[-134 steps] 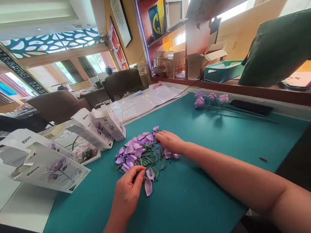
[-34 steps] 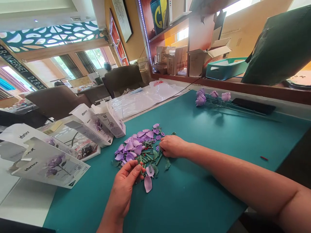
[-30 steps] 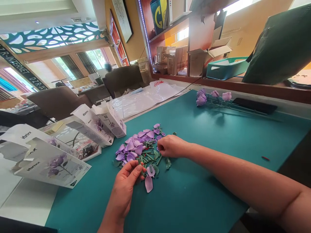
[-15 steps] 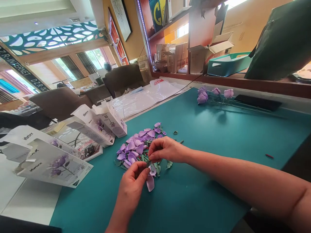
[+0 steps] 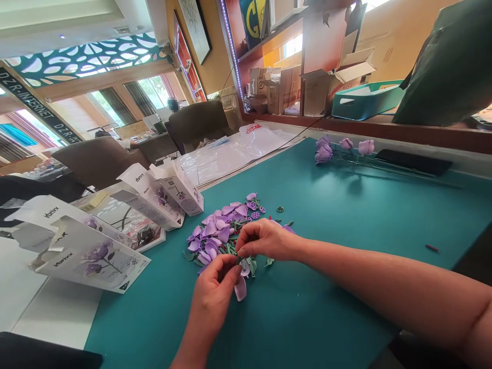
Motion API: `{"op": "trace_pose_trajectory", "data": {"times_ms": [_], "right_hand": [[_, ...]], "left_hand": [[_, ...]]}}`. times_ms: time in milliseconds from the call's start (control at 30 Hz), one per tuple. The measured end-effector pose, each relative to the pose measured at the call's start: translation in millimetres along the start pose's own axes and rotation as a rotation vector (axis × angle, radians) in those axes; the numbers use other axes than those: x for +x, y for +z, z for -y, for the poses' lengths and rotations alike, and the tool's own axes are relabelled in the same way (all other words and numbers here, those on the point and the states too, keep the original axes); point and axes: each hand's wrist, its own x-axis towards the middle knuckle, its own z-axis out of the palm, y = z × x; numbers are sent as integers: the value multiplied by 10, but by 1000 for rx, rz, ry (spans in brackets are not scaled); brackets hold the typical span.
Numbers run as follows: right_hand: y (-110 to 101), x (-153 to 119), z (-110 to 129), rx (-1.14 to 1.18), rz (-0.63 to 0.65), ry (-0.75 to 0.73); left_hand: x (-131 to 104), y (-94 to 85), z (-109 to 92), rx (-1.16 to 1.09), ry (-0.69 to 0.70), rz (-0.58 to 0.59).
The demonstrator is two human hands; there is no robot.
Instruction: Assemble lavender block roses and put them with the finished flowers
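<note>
My left hand [image 5: 215, 284] is closed in a pinch at the near edge of a pile of purple plastic petals [image 5: 209, 230]. My right hand [image 5: 265, 240] pinches close beside it, the fingertips of both almost meeting. Whatever sits between the fingers is too small and covered to make out. A pale purple petal [image 5: 240, 288] shows just below my left thumb; whether it is held or lies on the mat I cannot tell. Green leaves [image 5: 251, 266] and stem pieces lie under and around the fingers. Purple ring-shaped parts [image 5: 255, 215] lie at the pile's far right.
A green mat [image 5: 346, 307] covers the table. Finished purple roses [image 5: 323, 152] on long stems lie at the far right by a black case [image 5: 413, 161]. White printed boxes [image 5: 100, 261] stand on the left. A dark red stick [image 5: 431, 248] and a green ring [image 5: 280, 209] lie loose.
The view has shifted slightly, so everything sits a little further right. Both hands keep nearly the same pinch; a purple petal beyond my right wrist now shows more.
</note>
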Motion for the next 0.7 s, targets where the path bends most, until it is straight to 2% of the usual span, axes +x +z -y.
{"op": "trace_pose_trajectory", "data": {"times_ms": [333, 700], "right_hand": [[15, 7, -101, -101, 7, -107], [11, 23, -143, -128, 23, -123]], "left_hand": [[-21, -24, 34, 147, 51, 1], [-31, -11, 29, 188, 66, -6]]}}
